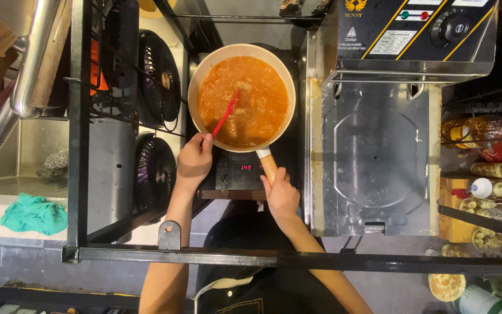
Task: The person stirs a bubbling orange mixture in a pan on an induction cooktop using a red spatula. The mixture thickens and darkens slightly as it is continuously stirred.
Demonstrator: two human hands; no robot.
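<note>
Stirring is under way: the left hand (194,160) grips a red spatula (226,113) dipped in thick orange sauce (251,96), the right hand (281,195) closes around the wooden handle (268,164) of the pan (204,70) on the cooktop (239,173), and the sauce looks well mixed already.

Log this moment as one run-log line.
left hand: holds red spatula in orange sauce | right hand: grips wooden pan handle | cream pan: on induction cooktop
</note>
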